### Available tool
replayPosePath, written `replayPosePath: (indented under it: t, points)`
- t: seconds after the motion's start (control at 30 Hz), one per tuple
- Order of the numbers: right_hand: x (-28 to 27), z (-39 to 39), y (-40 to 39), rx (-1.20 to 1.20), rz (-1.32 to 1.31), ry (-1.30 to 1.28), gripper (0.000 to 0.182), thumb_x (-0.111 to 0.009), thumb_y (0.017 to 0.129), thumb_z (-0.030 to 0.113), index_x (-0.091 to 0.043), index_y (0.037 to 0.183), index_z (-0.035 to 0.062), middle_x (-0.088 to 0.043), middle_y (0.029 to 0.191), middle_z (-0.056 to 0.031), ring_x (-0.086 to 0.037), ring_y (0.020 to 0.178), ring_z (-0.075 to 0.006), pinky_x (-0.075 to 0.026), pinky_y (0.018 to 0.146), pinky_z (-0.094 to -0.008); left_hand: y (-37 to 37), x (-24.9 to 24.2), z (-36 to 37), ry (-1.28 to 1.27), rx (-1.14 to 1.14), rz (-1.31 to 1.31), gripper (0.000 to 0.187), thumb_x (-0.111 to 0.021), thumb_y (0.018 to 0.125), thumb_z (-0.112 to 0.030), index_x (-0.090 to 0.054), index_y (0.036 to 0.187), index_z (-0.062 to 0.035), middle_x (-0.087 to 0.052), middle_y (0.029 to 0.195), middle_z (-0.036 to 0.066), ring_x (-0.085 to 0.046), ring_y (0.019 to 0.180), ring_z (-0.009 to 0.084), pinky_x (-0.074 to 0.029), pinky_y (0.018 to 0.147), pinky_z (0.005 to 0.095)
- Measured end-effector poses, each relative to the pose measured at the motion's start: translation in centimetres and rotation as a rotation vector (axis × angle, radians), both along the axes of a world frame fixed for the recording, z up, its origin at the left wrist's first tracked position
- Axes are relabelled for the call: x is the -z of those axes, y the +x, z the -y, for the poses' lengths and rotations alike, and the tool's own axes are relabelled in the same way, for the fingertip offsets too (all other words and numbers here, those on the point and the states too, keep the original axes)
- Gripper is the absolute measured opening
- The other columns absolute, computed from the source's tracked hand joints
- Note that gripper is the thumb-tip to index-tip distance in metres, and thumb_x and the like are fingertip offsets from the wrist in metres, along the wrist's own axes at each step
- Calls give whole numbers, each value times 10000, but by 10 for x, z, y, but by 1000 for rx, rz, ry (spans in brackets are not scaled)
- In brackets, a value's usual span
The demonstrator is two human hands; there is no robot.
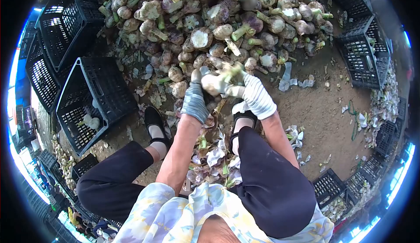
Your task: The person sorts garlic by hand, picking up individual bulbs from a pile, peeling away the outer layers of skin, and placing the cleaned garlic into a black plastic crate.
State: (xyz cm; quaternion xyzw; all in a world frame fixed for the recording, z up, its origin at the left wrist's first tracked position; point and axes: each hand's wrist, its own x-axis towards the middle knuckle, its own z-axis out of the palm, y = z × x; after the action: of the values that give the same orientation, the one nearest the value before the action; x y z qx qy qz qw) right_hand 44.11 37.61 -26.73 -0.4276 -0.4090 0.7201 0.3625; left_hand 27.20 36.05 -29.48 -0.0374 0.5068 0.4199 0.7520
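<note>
A garlic bulb [211, 84] with a pale skin is held between my hands, in front of the heap. My left hand [196, 95], in a grey striped knit glove, is closed around the bulb's left side with the thumb pointing up. From the right, my right hand [256, 95], in a white striped glove, has its fingers closed on the bulb's stem end. That stem end is smeared by motion. Just beyond my hands lies a large heap of garlic bulbs [201, 38] with cut stems and purple-tinged skins.
A black plastic crate [114, 89] lies tipped at left with a few white bulbs inside; more crates [65, 19] stack behind it. Another crate [361, 61] stands at right. Peeled skins [214, 157] litter the ground between my feet. A green string [353, 120] lies at right.
</note>
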Motion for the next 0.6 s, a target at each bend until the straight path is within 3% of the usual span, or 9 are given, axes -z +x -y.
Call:
replayPosePath:
  t: [0.03,0.1,0.17,0.23,0.37,0.43,0.5,0.57,0.6]
  points:
    - [11,1,-2,-23,250,186,288,-650,728,103,-607,987,-13,-635,937,-51,-589,796,-110,-461,742,-233,11,-11,-1,72,12,-120,567,-465,835,-571,-544,1085,-68,-617,812,76,-602,653,185,-518,575,269]
    - [13,4,-5,139,95,-186,216,-663,740,129,-633,908,-4,-653,853,-41,-594,779,-105,-465,736,-243,16,-2,6,611,147,-521,619,-570,821,-478,-452,1224,-24,-580,950,78,-569,805,183,-471,743,262]
    - [6,2,-1,59,178,24,153,-659,754,115,-647,855,0,-659,789,-34,-595,754,-99,-473,709,-254,20,-14,15,944,276,-1324,585,-628,825,-242,-368,1295,-12,-518,1067,110,-527,919,194,-440,826,291]
    - [5,1,-3,-52,150,251,150,-649,765,93,-644,882,0,-658,805,-40,-595,756,-95,-481,694,-260,26,-26,18,827,-177,-825,554,-631,818,-267,-406,1263,-24,-536,1007,111,-557,889,210,-480,786,308]
    - [11,-4,4,-89,66,45,224,-646,753,80,-634,959,-8,-660,846,-54,-598,777,-91,-482,700,-257,-27,3,5,95,220,312,505,-500,842,-505,-541,1082,-63,-600,867,79,-600,789,155,-518,591,239]
    - [14,-1,6,-107,138,105,239,-643,748,86,-633,965,-13,-661,855,-63,-598,775,-95,-482,694,-255,-12,15,5,-26,205,60,462,-524,845,-484,-562,1030,-63,-594,803,61,-585,766,145,-508,611,257]
    - [17,7,5,29,155,-88,243,-657,746,116,-628,938,-30,-661,849,-67,-590,784,-100,-469,739,-263,-5,37,1,498,58,-678,414,-566,847,-417,-559,1049,-56,-591,871,76,-567,794,142,-489,669,252]
    - [12,9,-12,-33,700,387,242,-581,718,73,-618,933,-32,-636,887,-171,-607,751,-306,-484,722,-342,0,6,5,637,65,-818,373,-605,843,-330,-553,1071,-38,-573,983,85,-545,830,136,-466,714,244]
    - [32,20,-21,76,613,514,240,-576,708,71,-616,923,-27,-631,874,-177,-596,758,-337,-478,716,-364,11,-3,13,707,145,-842,375,-618,836,-301,-546,1081,-27,-558,1017,85,-540,845,136,-465,722,257]
